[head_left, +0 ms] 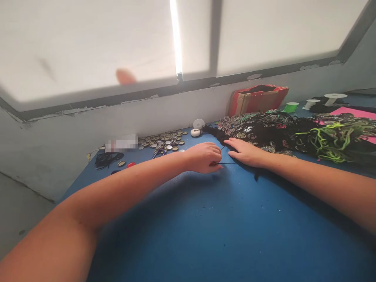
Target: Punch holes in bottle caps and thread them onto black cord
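My left hand (205,156) is closed over the table, its fingers wrapped round a thin black cord (229,163). From there the cord runs taut to the right, passing beneath my right hand (245,152). That hand lies palm down with fingers stretched and a little apart, beside a bundle of black cords (216,134). What is under its palm is hidden. Metal bottle caps (164,140) are spread beyond my left wrist, and the dark blue handles of what look like scissors (159,153) show just behind that forearm.
A heap of corded pieces with caps (249,131) covers the back right, with yellow-green cords (335,143) on top. Behind it stand a red cardboard box (258,101) and a green spool (291,107). A white spool (199,124) leans by the wall; black cord (106,159) lies left.
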